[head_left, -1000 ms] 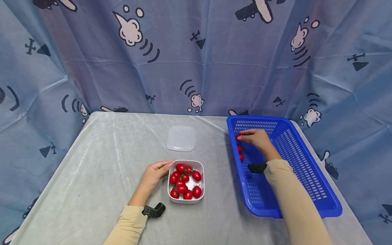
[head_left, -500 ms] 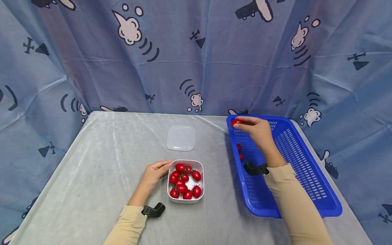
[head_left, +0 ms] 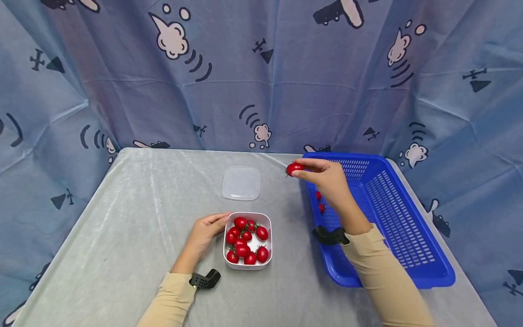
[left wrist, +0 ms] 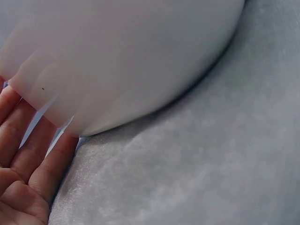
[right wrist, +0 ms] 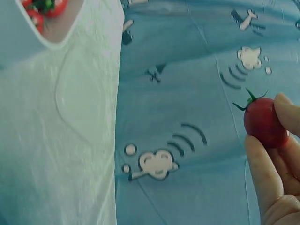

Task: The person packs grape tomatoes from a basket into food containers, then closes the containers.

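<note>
My right hand pinches a red cherry tomato with a green stem between thumb and fingers, raised by the left rim of the blue basket. Its green calyx points away from the fingertips. My left hand rests its fingers, fairly straight, against the left side of a white square container. In the left wrist view, those fingertips touch the container's smooth wall. Several cherry tomatoes lie inside it, with part of the white bottom showing at the right.
A clear plastic lid lies on the grey cloth-covered table behind the container. Two more tomatoes lie along the basket's left inner wall. A blue patterned curtain hangs behind the table.
My right hand has lifted the tomato up from inside the basket and carried it left past the rim. My left hand and the container have stayed in place.
</note>
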`<state>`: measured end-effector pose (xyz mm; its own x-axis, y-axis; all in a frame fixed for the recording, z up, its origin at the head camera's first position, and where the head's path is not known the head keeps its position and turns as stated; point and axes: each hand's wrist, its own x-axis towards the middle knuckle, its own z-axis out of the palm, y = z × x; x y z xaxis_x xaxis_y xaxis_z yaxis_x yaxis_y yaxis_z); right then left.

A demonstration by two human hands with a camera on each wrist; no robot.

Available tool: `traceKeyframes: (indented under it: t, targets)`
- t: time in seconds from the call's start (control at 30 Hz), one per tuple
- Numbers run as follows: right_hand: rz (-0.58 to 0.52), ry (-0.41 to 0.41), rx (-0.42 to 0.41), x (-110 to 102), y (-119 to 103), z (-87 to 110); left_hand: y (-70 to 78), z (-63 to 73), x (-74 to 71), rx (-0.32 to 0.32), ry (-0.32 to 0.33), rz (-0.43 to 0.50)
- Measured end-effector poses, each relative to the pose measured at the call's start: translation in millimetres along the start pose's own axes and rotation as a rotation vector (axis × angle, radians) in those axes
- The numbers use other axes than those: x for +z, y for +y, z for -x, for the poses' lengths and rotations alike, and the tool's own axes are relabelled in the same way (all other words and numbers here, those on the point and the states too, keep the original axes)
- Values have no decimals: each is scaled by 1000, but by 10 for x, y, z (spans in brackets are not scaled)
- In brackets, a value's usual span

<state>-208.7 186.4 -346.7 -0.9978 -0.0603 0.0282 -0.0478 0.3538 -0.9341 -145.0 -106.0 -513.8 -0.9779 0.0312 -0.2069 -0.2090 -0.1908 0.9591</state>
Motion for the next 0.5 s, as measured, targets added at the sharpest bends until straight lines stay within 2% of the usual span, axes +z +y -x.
traceKeyframes:
  t: [0.17,0.3,0.5]
  targets:
    - [7,-54,4,161,-60,90,4,4,-16,2,-8,-21]
    - [-33,-97,-10,297,-120,155,14,9,-22,6,-9,-21]
    - [-33,-158,25,461,-179,270,6,-2,-24,0,-17,-7]
